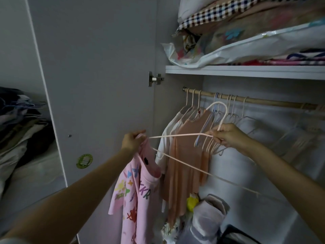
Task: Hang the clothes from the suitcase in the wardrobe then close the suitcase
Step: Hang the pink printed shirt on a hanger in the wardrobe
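Both arms reach up at the open wardrobe, hanger and shirt in hand.

My left hand (pixel 132 140) grips the collar of the pink printed shirt (pixel 135 196), which dangles near the open door (pixel 98 67). The right hand (pixel 226 135) pinches the pale pink hanger (pixel 182 135) at its neck, hook upright, just below the wooden rail (pixel 260 101). A peach garment (pixel 186 166) hangs between them, bedding on the shelf (pixel 246 72) above.

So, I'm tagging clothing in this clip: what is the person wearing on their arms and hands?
Both forearms are bare, and so are the left hand and right hand: no gloves, rings, watch or bracelets show. A pale edge at the bottom left corner could be a short sleeve; too blurred to tell.
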